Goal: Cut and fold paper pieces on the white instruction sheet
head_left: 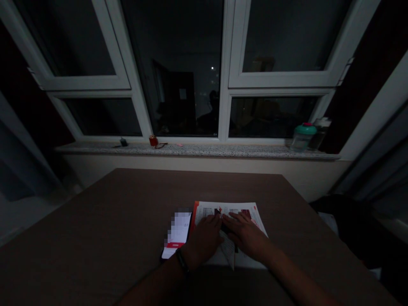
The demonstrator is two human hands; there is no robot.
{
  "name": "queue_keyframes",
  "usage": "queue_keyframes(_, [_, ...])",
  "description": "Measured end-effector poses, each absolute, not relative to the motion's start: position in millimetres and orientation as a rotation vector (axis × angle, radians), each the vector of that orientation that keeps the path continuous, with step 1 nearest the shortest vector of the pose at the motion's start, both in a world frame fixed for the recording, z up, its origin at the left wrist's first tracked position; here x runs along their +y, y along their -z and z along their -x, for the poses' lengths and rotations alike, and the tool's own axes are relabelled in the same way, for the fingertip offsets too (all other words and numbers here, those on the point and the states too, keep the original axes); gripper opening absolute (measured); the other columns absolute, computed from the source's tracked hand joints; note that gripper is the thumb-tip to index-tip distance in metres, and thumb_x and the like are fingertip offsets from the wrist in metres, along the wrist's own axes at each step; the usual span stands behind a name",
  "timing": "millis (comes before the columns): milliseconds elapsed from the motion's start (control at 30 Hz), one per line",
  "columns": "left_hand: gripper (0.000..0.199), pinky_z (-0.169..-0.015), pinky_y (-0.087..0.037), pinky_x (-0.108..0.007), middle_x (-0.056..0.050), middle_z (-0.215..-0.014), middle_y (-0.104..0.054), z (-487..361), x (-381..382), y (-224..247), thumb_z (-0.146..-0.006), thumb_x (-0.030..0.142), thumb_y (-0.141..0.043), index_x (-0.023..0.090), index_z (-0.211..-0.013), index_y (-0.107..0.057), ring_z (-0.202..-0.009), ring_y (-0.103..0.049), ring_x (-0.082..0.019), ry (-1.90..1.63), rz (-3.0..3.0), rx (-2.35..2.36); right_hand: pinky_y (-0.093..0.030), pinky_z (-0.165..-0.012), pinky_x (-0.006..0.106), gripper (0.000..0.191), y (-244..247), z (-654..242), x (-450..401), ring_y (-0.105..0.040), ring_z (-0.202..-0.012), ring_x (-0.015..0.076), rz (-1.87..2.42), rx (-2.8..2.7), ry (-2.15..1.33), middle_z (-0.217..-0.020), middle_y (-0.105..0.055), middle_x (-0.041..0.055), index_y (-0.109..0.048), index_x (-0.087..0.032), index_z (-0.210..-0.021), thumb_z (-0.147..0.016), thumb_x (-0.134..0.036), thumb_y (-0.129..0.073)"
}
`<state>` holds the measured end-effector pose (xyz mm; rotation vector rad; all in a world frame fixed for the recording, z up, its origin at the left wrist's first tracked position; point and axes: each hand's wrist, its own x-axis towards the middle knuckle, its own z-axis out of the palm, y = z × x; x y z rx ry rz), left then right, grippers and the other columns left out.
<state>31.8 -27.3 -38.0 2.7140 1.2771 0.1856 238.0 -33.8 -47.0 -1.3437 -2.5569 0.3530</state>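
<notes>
A printed booklet or magazine with an orange-red left edge lies on the table under both hands. On top of it is a folded piece of printed paper, its pointed lower end showing below the hands. My left hand, with a dark band on its wrist, has its fingers closed at the paper's left side. My right hand rests on the paper from the right, fingers stretched out and pressing down. The fingertips of both hands nearly meet at the paper's top, and cover most of it.
A phone with a lit screen lies left of the booklet on the brown table. Beyond is a stone windowsill with a small red jar, a dark little bottle and a teal-lidded bottle. The room is dim.
</notes>
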Motion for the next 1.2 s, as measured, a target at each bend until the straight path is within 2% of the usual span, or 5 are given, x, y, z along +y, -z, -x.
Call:
queue_keyframes(200, [0.054, -0.112, -0.035, -0.046, -0.015, -0.147, -0.048, -32, -29, 30, -0.092, 0.027, -0.063, 0.013, -0.142, -0.046, -0.134, -0.044, -0.031, -0.226, -2.694, 1.338, -0.02, -0.119, 0.056, 0.057, 45, -235, -28, -0.031, -0.144, 0.0292, 1.354, -2.575, -0.276, -0.155, -0.042, 0.0042, -0.039, -0.028, -0.151, -0.096, -0.021, -0.047])
queue_keyframes(467, [0.044, -0.111, -0.035, -0.047, -0.012, -0.144, -0.051, -30, -25, 38, -0.095, 0.031, -0.061, 0.017, -0.135, -0.051, -0.133, -0.044, -0.032, -0.307, -2.708, 1.432, -0.04, -0.102, 0.044, 0.036, 36, -228, -30, -0.052, -0.116, 0.027, 1.309, -2.534, -0.184, -0.123, -0.063, 0.0078, -0.061, -0.027, -0.129, -0.094, -0.021, -0.055])
queue_keyframes(700, [0.048, -0.115, -0.029, -0.048, -0.014, -0.15, -0.043, -24, -19, 42, -0.09, 0.038, -0.067, 0.018, -0.131, -0.053, -0.14, -0.035, -0.032, -0.373, -2.671, 1.387, -0.038, -0.105, 0.043, 0.046, 40, -230, -31, -0.048, -0.123, 0.0275, 1.311, -2.531, -0.272, -0.136, -0.056, 0.0065, -0.053, -0.03, -0.138, -0.093, -0.025, -0.056])
queue_keyframes(933, [0.033, -0.108, -0.037, -0.045, -0.011, -0.129, -0.058, -29, -23, 28, -0.094, 0.032, -0.062, 0.017, -0.123, -0.055, -0.126, -0.047, -0.029, -0.371, -2.626, 1.427, -0.036, -0.108, 0.041, 0.047, 32, -236, -32, -0.048, -0.125, 0.0261, 1.26, -2.567, -0.364, -0.138, -0.058, 0.0046, -0.055, -0.027, -0.137, -0.091, -0.02, -0.053])
queue_keyframes(1200, [0.05, -0.114, -0.03, -0.049, -0.015, -0.151, -0.041, -19, -11, 49, -0.09, 0.043, -0.066, 0.018, -0.131, -0.052, -0.14, -0.035, -0.033, -0.357, -2.645, 1.444, -0.037, -0.108, 0.04, 0.047, 30, -237, -35, -0.047, -0.126, 0.0255, 1.274, -2.553, -0.394, -0.139, -0.057, 0.0054, -0.054, -0.025, -0.138, -0.092, -0.022, -0.053])
